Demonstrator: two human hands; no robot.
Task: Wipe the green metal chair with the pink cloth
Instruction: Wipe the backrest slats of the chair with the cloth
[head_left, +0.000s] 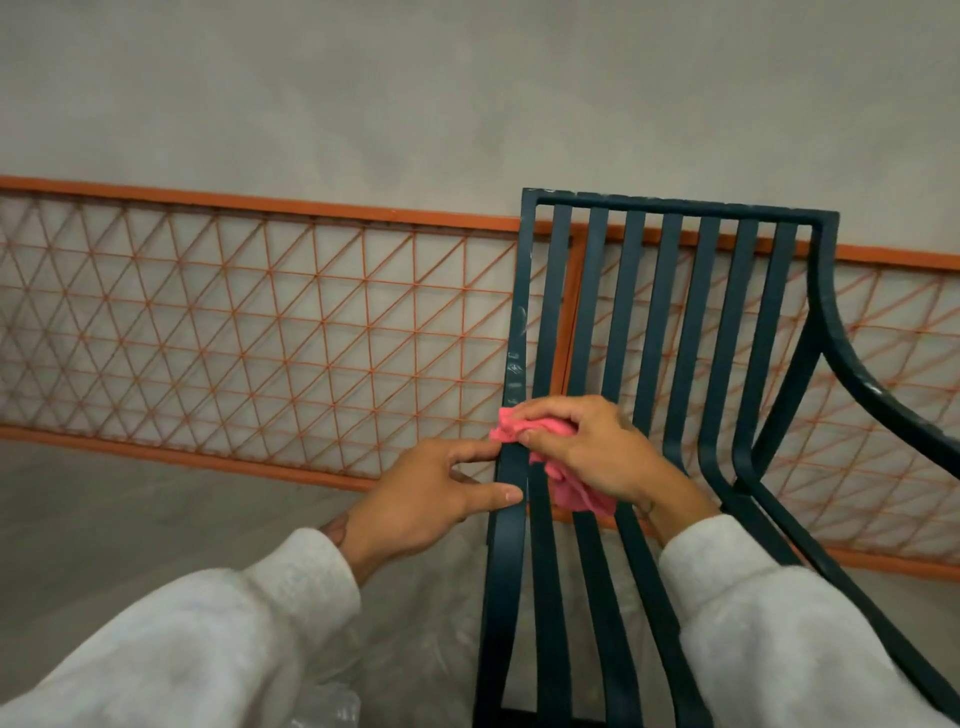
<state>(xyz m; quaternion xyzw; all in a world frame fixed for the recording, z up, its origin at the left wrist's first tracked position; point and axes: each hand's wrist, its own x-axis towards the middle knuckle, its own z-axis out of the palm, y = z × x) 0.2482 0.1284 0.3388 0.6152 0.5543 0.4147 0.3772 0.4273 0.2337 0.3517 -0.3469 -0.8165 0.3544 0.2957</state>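
A dark green metal chair (670, 291) with vertical slats fills the right half of the view, its back facing me and one curved armrest on the right. My right hand (597, 447) is shut on a crumpled pink cloth (571, 488) and presses it against the chair's left slats where back meets seat. My left hand (441, 493) holds the leftmost frame bar just below, thumb in front and fingers reaching around it. White scuff marks show higher on that same left bar.
An orange metal lattice railing (260, 332) runs across behind the chair, close to its back. A grey wall rises above it. Grey floor lies at the left, with clear plastic sheeting (405, 623) under the chair's left side.
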